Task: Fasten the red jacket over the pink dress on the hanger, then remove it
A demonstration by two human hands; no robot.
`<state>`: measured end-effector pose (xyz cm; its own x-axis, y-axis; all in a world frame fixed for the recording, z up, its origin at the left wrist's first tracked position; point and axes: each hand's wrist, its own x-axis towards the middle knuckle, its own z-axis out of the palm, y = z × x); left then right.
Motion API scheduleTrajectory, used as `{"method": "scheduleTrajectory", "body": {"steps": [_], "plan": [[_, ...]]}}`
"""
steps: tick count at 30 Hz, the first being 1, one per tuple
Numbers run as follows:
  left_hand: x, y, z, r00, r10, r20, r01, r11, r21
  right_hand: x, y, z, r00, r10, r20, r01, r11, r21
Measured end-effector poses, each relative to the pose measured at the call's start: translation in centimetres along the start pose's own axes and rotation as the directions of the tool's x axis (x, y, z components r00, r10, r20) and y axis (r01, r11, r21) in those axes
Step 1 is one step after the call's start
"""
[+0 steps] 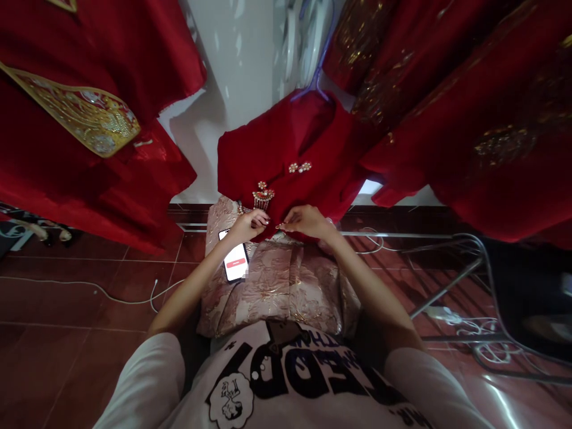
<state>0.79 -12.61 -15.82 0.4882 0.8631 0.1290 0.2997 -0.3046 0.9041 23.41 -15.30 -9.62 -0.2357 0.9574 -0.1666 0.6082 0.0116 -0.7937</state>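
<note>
A red jacket (250, 155) hangs from a purple hanger (319, 80) in front of me, its lower part reaching my lap. Jewelled flower clasps (300, 167) sit on its front, and a beaded tassel brooch (263, 195) hangs to the left. My left hand (250, 226) is closed at the lower front, its bent fingertips on the red cloth. Just to the right, my right hand (307, 221) pinches a small gold-coloured piece (279, 227) at the jacket's lower edge. Its exact kind is too small to make out. The two hands are slightly apart.
Pink brocade cloth (277, 280) covers my lap, with a lit phone (233, 259) lying on it. Red embroidered garments (165, 36) hang on both sides. A black chair (527, 292) with a metal frame stands right. White cables (120, 302) trail over the tiled floor.
</note>
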Motion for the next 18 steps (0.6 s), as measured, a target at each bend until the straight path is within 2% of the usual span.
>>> {"method": "scheduleTrajectory", "body": {"steps": [4, 7, 14, 18], "plan": [[0.1, -0.4, 0.6, 0.999, -0.034, 0.010, 0.035, 0.992, -0.123, 0.1, -0.3, 1.8, 0.993, -0.041, -0.112, 0.042, 0.999, 0.009], [0.2, -0.7, 1.2, 0.997, -0.075, -0.026, 0.069, 0.980, -0.188, 0.1, -0.2, 2.6, 0.986, -0.084, -0.142, 0.083, 0.996, -0.016], [0.2, -1.0, 1.9, 0.990, -0.119, -0.079, 0.102, 0.975, -0.195, 0.2, 0.3, 2.6, 0.975, -0.146, -0.167, 0.132, 0.987, -0.097], [0.1, -0.9, 2.0, 0.984, -0.145, -0.101, 0.115, 0.959, -0.259, 0.1, 0.2, 2.8, 0.972, -0.147, -0.185, 0.130, 0.987, -0.099]]}}
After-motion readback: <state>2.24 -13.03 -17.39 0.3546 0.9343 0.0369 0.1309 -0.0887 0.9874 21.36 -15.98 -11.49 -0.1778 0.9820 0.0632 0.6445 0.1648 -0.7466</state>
